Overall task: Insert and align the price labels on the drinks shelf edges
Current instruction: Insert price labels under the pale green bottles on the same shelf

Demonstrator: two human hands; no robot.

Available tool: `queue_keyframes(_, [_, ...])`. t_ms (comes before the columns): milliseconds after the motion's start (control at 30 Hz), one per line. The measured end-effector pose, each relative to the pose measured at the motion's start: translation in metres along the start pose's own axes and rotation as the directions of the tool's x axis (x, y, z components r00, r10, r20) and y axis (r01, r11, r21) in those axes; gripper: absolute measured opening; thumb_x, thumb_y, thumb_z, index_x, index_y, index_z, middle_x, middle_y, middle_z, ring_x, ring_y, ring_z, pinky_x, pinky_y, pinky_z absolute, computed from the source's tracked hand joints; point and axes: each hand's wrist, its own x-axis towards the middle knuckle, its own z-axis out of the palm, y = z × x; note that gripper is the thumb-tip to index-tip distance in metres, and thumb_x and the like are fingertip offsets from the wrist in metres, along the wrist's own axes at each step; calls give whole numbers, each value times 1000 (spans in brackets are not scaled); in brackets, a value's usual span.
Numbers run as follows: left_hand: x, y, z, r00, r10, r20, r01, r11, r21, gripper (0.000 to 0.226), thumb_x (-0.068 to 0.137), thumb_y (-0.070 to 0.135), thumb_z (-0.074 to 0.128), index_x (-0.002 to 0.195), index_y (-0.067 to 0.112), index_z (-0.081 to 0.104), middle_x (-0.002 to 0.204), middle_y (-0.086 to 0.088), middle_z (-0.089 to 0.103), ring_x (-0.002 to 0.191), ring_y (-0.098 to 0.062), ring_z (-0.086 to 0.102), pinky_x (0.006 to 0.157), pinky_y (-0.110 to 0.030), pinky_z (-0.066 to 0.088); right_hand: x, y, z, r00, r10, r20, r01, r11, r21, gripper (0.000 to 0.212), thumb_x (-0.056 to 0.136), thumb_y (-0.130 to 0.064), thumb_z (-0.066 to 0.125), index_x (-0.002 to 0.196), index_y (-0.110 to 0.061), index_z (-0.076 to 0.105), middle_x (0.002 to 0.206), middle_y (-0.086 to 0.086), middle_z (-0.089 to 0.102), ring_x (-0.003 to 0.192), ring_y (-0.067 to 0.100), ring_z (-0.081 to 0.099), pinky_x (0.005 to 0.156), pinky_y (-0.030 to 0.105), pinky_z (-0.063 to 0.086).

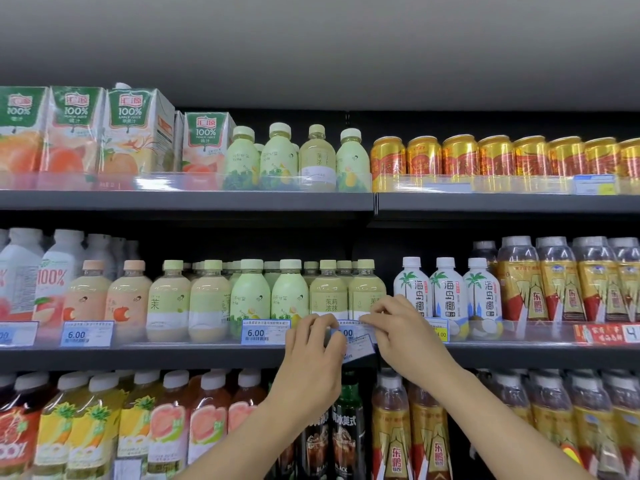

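Observation:
Both hands are at the middle shelf's clear edge strip (194, 336). My left hand (313, 344) pinches the left end of a blue-and-white price label (346, 332) at the strip, and several more labels (358, 346) stick out beside its fingers. My right hand (398, 327) pinches the same label's right end, fingertips on its top edge. The label sits in front of pale green tea bottles (329, 294). A seated 6.00 label (265, 332) is just to the left, another 6.00 label (86, 334) further left.
White coconut drink bottles (446, 292) stand right of my hands with a yellow price label (440, 330) below them. Gold cans (495, 155) and juice cartons (131, 129) fill the top shelf. Bottled drinks crowd the bottom shelf (173, 420).

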Motion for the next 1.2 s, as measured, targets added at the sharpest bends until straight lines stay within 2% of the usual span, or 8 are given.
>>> queue_keyframes(133, [3, -10, -5, 998, 34, -49, -35, 999, -25, 2, 94, 12, 52, 93, 13, 51, 115, -2, 49, 104, -28, 48, 87, -35, 31, 0, -8, -6, 1000, -10, -28, 12, 998, 62, 33, 90, -17, 52, 119, -21, 67, 103, -12, 56, 102, 9, 44, 90, 28, 45])
queue_keyframes(233, [-4, -27, -18, 994, 46, -103, -43, 999, 28, 14, 101, 22, 46, 99, 14, 58, 114, 2, 52, 106, -24, 49, 87, -35, 36, 2, -27, -2, 994, -113, 5, 110, 975, 192, 33, 93, -25, 54, 126, -26, 61, 107, -21, 56, 106, -1, 43, 96, 21, 39])
queue_keyframes(467, [-53, -94, -58, 992, 3, -127, 5, 998, 58, 28, 107, 30, 40, 97, 12, 59, 111, 1, 58, 103, -24, 53, 84, -37, 41, 29, -104, 49, 968, -251, 14, 234, 917, 323, 11, 93, -24, 62, 100, -27, 70, 88, -21, 60, 89, 0, 51, 84, 21, 44])
queue_keyframes(600, [-88, -153, -87, 987, -89, -136, 93, 995, 21, 24, 105, 28, 42, 110, 14, 61, 116, 1, 60, 109, -22, 55, 92, -36, 42, 49, -151, 72, 988, -151, -42, 156, 919, 361, 13, 93, -26, 61, 102, -26, 71, 90, -24, 59, 88, -3, 54, 81, 14, 42])
queue_keyframes(700, [-116, -203, -97, 987, -133, -90, 143, 983, 115, 30, 103, 28, 43, 124, 15, 59, 128, -1, 57, 119, -24, 52, 102, -38, 39, 68, -183, 89, 989, -9, -150, 69, 915, 397, 13, 93, -18, 63, 102, -22, 72, 90, -16, 63, 87, -3, 57, 76, 6, 39])
queue_keyframes(867, [-136, -242, -96, 996, -72, -46, 80, 978, 191, 42, 101, 31, 43, 137, 11, 56, 137, -7, 54, 128, -31, 49, 106, -50, 40, 82, -221, 118, 953, 161, -256, -27, 889, 457, 15, 92, -7, 62, 97, -18, 71, 80, -11, 59, 76, 7, 58, 71, 21, 46])
queue_keyframes(1000, [-133, -238, -95, 993, -94, -71, 105, 981, 163, 42, 100, 28, 46, 135, 8, 55, 134, -10, 53, 127, -35, 49, 105, -50, 40, 86, -237, 126, 939, 232, -255, -90, 879, 469, 15, 93, -11, 61, 99, -20, 71, 81, -12, 61, 76, 8, 62, 74, 24, 48])
queue_keyframes(1200, [-116, -233, -100, 986, -138, -90, 148, 982, 115, 26, 96, 24, 49, 116, 11, 59, 120, -8, 55, 119, -34, 49, 92, -45, 43, 93, -244, 124, 927, 222, -303, -85, 911, 404, 15, 93, -12, 63, 104, -20, 69, 91, -13, 66, 85, 1, 60, 76, 17, 47])
